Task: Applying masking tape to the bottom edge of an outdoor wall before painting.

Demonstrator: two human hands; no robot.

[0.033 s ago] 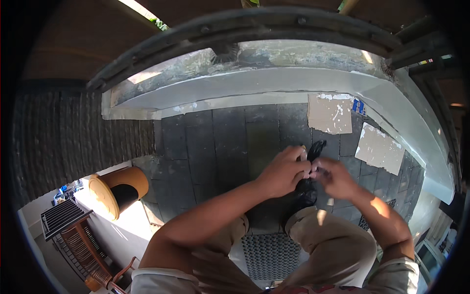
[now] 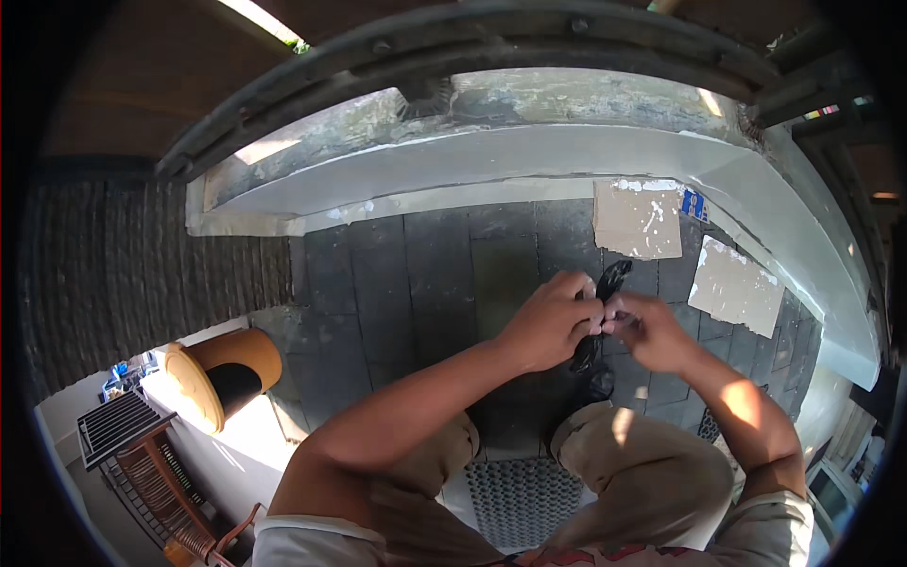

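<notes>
A bunched length of shiny black plastic (image 2: 614, 276) runs between my two hands, one end sticking out past my fingers and the other hanging toward my knees. My left hand (image 2: 553, 324) is closed around its middle, fingers curled and thumb pressed against them. Right beside it, my right hand (image 2: 652, 331) pinches at the same spot, its fingertips touching or nearly touching the left ones. Both sets of fingertips look whitish. What exactly lies between them is hidden. Below the plastic, a dark rounded shape (image 2: 600, 385) shows by my right trouser leg.
Dark tiles (image 2: 439, 274) cover the floor, with two paint-spotted cardboard pieces (image 2: 639, 222) (image 2: 737, 288) and a blue packet (image 2: 693, 204) along the low grey wall (image 2: 491, 151). A yellow-lidded bin (image 2: 248, 359) and a wooden chair (image 2: 175, 491) are at left. A perforated mat (image 2: 524, 496) lies between my legs.
My hands stay together on the black plastic, with small finger shifts. Its far end sits slightly higher, and its near part looks narrower. The whole view has tilted a little.
</notes>
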